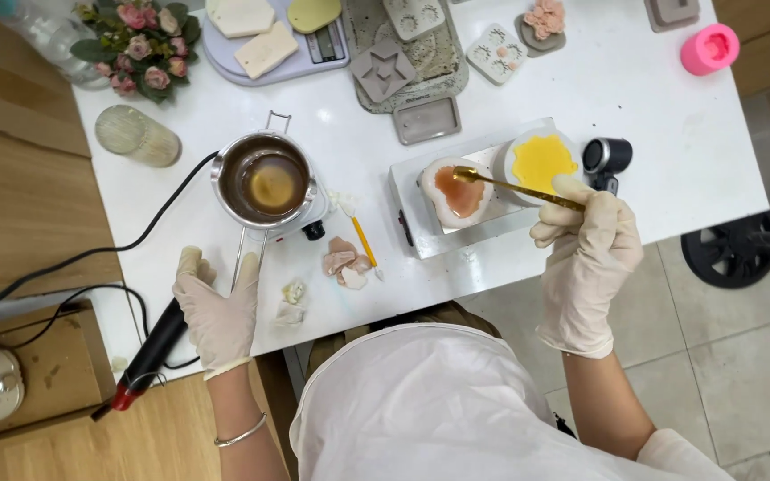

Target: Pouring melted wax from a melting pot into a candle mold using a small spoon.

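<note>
Gold is what I'm seeing first: a thin gold spoon (510,185), pinched in the right hand (588,254), fingers closed around its handle end. Its bowl sits over a white heart-ish mould (456,192) with a pool of orange-brown liquid in it. That mould is on a white slab (421,233) near the right part of the table, right beside a round white cup (541,162) filled with yellow stuff. A small black cylinder thing (606,157) stands just past the cup.

My left hand (218,307), gloved like the other, is flat on the white table (670,134) edge, fingers loosely spread and gripping nothing, just beside the long wire handle of a metal melting pot (265,183). The pot holds dark brown liquid and sits on a little hotplate with a black cable running off to the left.

Between the pot and slab there's a yellow-handled brush (364,240) and some pink-white wax scraps (345,262). Further back: grey moulds (403,53), a scale with pale slabs (265,40), a rose bouquet (140,40), a ribbed glass jar (135,135) on its side and a pink mould (710,49). Nothing sits between spoon and mould.
</note>
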